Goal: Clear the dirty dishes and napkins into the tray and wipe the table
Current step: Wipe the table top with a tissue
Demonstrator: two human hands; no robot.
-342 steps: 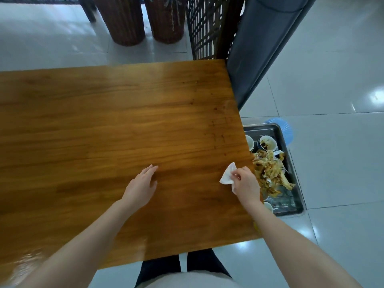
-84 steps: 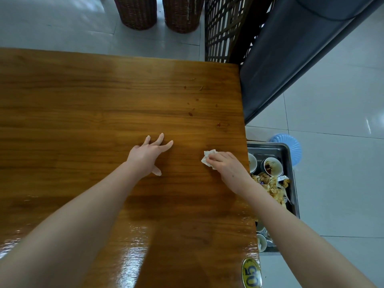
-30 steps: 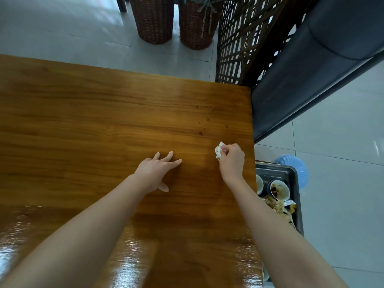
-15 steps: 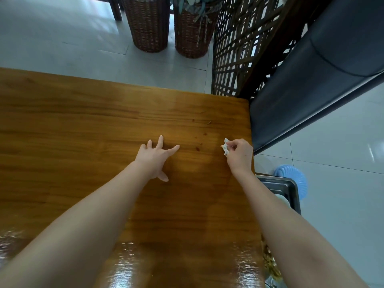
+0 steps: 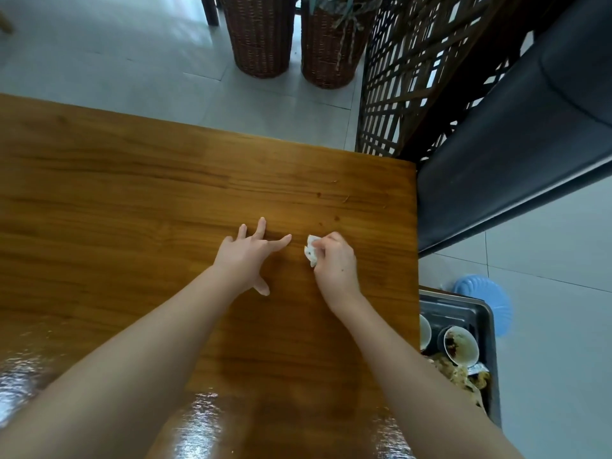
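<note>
The right hand (image 5: 334, 260) is clenched around a crumpled white napkin (image 5: 311, 255), curled over it so that only a spotted corner pokes out on the thumb side. The wad is pressed down onto the table (image 5: 132, 193), near its right edge and toward its far end. Balled up like this, the napkin makes a small firm pad, which I judge suits rubbing at spots rather than broad sweeps. A few dark specks (image 5: 336, 218) lie on the table just beyond the knuckles, nearer its far edge, and they look like the likely next target. The right forearm runs back toward the table's near right corner.

The left hand (image 5: 245, 256) is released and lies flat on the table just to the left of the napkin, fingers (image 5: 261, 226) straight and spread, thumb splayed back toward the near edge. It holds nothing, and it seems to serve as a brace while the body leans over the table. Both arms reach well forward.

The tray (image 5: 486, 326) sits off the table, below its right edge on the near side, seemingly on a blue stool (image 5: 486, 299). It holds a dirty bowl (image 5: 460, 346) and a heap of scraps (image 5: 457, 376), and no dishes show on the table, so clearing looks finished and wiping is the step in hand
</note>
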